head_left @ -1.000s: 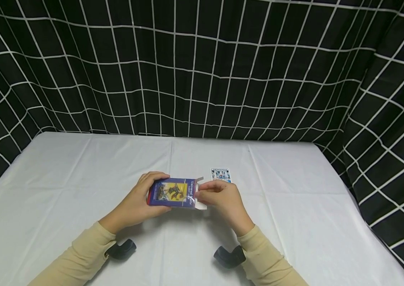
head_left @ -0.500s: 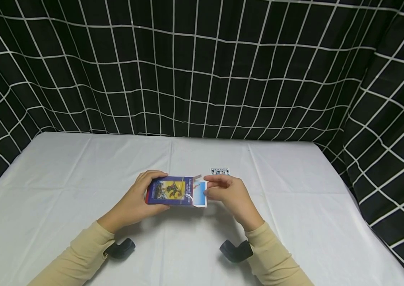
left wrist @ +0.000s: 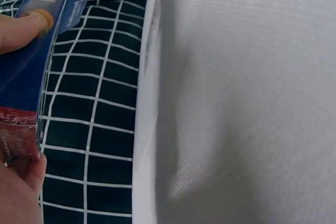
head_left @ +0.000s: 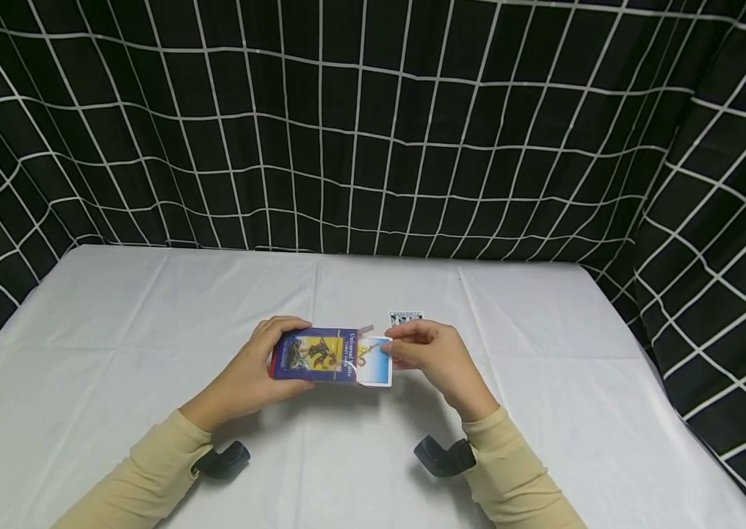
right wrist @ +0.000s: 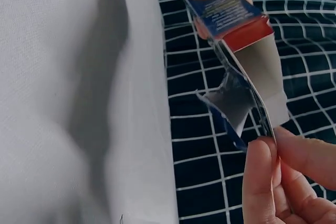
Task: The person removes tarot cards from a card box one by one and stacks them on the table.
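Observation:
My left hand (head_left: 247, 375) grips a blue tarot card box (head_left: 313, 354) by its long sides, thumb on the near side, above the white table. A yellow picture and lettering show on its front. From its open right end a tarot card (head_left: 373, 364) with a blue picture sticks partway out. My right hand (head_left: 435, 360) pinches that card's outer end between thumb and fingers. In the right wrist view, the fingertips (right wrist: 260, 156) of this hand close on the thin edge, beside a torn-looking flap (right wrist: 231, 108). The rest of the card is hidden inside the box.
Another tarot card (head_left: 406, 317) lies on the white tablecloth (head_left: 512, 316) just behind my right hand, partly covered by it. Dark curved pieces (head_left: 224, 461) sit at both wrists. A black curtain with white grid lines (head_left: 373, 125) surrounds the table's back and sides.
The tarot card has slid out of the box to the right, pinched by my right hand, which has moved right with it. My left hand holds the box nearly still.

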Available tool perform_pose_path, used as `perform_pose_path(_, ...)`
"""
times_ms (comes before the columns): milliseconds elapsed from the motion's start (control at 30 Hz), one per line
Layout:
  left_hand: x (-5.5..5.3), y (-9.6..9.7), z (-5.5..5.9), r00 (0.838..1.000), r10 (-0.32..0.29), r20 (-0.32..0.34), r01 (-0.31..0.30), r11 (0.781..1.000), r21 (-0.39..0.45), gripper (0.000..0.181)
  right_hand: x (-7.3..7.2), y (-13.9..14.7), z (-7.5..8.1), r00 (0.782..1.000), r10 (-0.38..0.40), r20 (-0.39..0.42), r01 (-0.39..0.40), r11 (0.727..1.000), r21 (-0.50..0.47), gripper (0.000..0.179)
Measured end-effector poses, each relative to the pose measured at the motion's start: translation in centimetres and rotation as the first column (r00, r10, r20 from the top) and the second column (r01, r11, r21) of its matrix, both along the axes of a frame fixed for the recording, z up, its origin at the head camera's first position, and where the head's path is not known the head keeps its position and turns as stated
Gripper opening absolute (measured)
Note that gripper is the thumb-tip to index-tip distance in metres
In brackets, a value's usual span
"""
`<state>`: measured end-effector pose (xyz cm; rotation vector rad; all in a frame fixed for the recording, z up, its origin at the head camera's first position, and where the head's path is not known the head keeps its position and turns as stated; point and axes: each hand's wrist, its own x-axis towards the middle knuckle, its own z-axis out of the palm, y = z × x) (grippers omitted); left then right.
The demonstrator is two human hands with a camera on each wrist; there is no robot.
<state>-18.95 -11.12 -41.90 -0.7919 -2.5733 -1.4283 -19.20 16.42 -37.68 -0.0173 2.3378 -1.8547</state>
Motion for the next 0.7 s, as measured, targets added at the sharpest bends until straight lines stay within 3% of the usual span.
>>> perform_pose_path(233, -0.1, -0.1, 0.1, 1.000, 0.006, -0.012, -0.005, 1.000, 0.009, 0.076, -0.4, 1.0, 0.2, 1.000, -0.005, -0.001, 0.005, 1.000, 0.017, 0.029)
perform_pose_path(700, -0.2, -0.2, 0.0, 1.000, 0.004, -0.009, -0.003, 1.000, 0.010, 0.072, -1.0, 3.3, 0.6, 0.997, 0.068, 0.023, -0.069, 0.997, 0.038, 0.028)
